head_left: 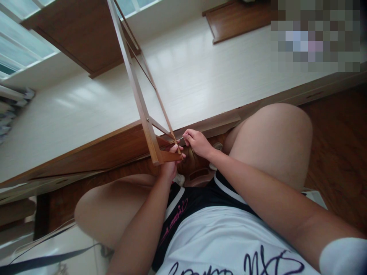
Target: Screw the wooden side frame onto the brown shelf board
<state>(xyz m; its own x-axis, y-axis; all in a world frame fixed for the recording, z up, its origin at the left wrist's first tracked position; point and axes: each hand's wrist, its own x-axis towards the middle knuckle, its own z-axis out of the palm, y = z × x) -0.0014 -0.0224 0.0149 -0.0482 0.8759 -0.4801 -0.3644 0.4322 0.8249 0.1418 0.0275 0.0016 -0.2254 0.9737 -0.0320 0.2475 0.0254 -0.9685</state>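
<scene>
Two bare hands are close together in front of the seated person, at the lower end of a wooden frame (137, 88). The left hand (171, 164) holds this end from below, with the fingers bent around the short crosspiece (169, 156) and the narrow side bar (163, 109). The right hand (197, 143) is just beside it, to the right and slightly higher; its fingers are closed in a tight pinch on a thin metal piece (181, 138). This piece points to the left, toward the side bar, but I cannot tell whether its tip touches the wood.

From the left hand the frame rises away, leaning to the upper left. A small round fitting (148, 120) sits on its broad bar, a little above and to the left of the left hand.

Beyond both hands lies a pale, shiny worktop (189, 91). Far above and to the left of the hands there is a large brown panel (77, 34); I cannot tell if it is joined to the frame. A second panel (241, 21) lies on the worktop, well apart from the right hand, to its upper right. A long brown board (100, 152) goes from near the left hand toward the left. The dark floor (338, 133) shows well to the right of the right hand, and a dark strap (48, 259) lies far to the lower left of the left hand.
</scene>
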